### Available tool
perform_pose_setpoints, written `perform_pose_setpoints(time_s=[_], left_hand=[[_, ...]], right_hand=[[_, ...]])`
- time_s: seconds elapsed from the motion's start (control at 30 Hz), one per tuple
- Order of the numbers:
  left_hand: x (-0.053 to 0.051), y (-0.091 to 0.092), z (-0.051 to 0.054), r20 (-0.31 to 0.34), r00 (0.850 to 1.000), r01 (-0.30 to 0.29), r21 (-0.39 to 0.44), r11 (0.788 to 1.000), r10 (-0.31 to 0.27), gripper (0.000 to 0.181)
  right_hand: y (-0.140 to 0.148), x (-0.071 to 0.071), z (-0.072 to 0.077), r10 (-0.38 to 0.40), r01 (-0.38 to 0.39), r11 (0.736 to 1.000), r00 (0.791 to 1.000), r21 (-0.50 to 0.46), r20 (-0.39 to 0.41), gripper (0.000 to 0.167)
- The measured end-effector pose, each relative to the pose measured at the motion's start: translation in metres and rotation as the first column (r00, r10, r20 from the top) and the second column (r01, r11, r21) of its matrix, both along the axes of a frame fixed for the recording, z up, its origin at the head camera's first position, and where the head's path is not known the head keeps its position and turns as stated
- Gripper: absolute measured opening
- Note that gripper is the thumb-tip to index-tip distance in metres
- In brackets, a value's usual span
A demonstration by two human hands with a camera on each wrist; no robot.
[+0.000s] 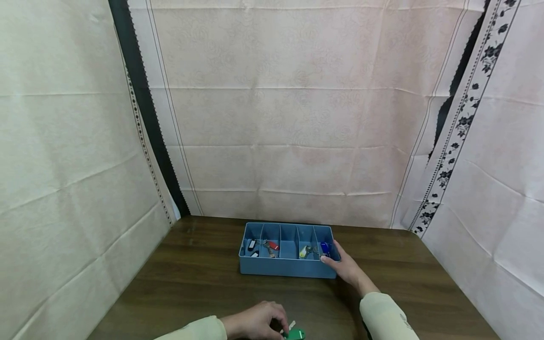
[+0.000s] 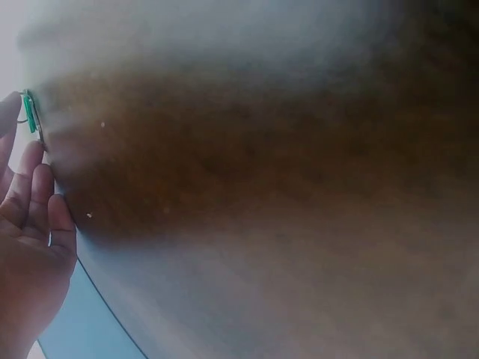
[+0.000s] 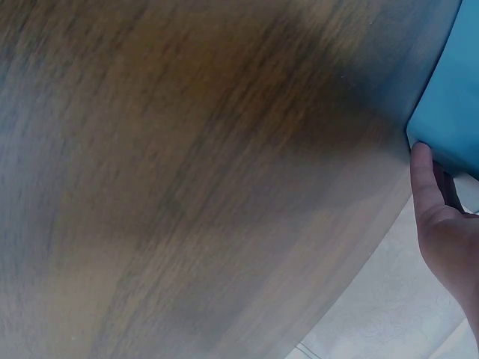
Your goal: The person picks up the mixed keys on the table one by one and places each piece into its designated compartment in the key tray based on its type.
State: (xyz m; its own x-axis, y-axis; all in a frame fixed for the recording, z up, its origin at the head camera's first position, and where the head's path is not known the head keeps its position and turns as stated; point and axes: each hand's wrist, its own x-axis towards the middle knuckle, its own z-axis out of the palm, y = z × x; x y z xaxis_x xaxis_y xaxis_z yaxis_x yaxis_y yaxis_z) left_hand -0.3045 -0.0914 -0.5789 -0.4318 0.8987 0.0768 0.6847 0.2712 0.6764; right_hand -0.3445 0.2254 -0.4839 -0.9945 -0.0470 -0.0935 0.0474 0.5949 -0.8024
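Note:
At the front edge of the head view my left hand pinches a green key tag with a key on it, low over the table. The left wrist view has this green tag at the fingertips of the left hand. My right hand grips the right end of a blue divided box, thumb over the front rim and fingers along the side. One finger lies against the box's corner in the right wrist view. Keys with black-and-white, red, yellow-green and blue tags lie in its compartments.
The box stands toward the back of a brown wooden table; its middle compartment holds nothing visible. Pale cloth hangs behind the table and on both sides, with dark gaps between panels.

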Motion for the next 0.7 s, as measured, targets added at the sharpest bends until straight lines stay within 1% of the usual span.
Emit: perform_pose_setpoints(time_s=[0.03,0.07,0.1,0.2,0.23,0.3,0.33,0.4,0.57,0.7], left_hand=[[0.0,0.0,0.0,-0.005,1.0,-0.002,-0.004,1.0,0.002,0.013],[0.002,0.0,0.003,-0.024,1.0,-0.004,-0.012,1.0,0.004,0.012],[0.005,0.001,0.009,-0.028,1.0,-0.01,-0.017,1.0,0.01,0.011],[0.022,0.004,0.036,-0.055,0.998,-0.031,-0.034,0.999,0.029,0.008],[0.027,0.004,0.045,-0.051,0.998,-0.037,-0.037,0.999,0.035,0.007],[0.036,0.006,0.059,-0.057,0.997,-0.048,-0.039,0.998,0.046,0.005],[0.039,0.006,0.064,-0.067,0.997,-0.052,-0.041,0.998,0.049,0.005],[0.042,0.006,0.067,-0.078,0.996,-0.055,-0.041,0.998,0.051,0.005],[0.041,0.006,0.066,-0.1,0.994,-0.054,-0.041,0.998,0.05,0.004],[0.041,0.007,0.068,-0.096,0.994,-0.053,-0.042,0.998,0.049,0.005]], right_hand=[[0.0,0.0,0.0,0.0,0.0,1.0,1.0,-0.001,0.0,0.096],[0.0,0.0,0.0,0.0,0.0,1.0,1.0,-0.001,-0.001,0.096],[0.0,0.0,0.0,0.0,0.0,1.0,1.0,-0.001,-0.001,0.097],[0.0,0.0,0.001,0.001,-0.001,1.0,1.0,-0.002,-0.002,0.096],[0.0,0.0,0.001,0.002,-0.002,1.0,1.0,-0.003,-0.002,0.096],[0.0,0.0,0.0,0.003,-0.003,1.0,1.0,-0.004,-0.002,0.095],[0.0,0.0,0.0,0.003,-0.003,1.0,1.0,-0.005,-0.003,0.095],[0.0,0.0,0.0,0.004,-0.004,1.0,1.0,-0.006,-0.003,0.094],[0.0,-0.001,-0.001,0.005,-0.005,1.0,1.0,-0.009,-0.004,0.093],[0.0,-0.001,-0.001,0.0,0.0,1.0,1.0,-0.009,0.003,0.095]])
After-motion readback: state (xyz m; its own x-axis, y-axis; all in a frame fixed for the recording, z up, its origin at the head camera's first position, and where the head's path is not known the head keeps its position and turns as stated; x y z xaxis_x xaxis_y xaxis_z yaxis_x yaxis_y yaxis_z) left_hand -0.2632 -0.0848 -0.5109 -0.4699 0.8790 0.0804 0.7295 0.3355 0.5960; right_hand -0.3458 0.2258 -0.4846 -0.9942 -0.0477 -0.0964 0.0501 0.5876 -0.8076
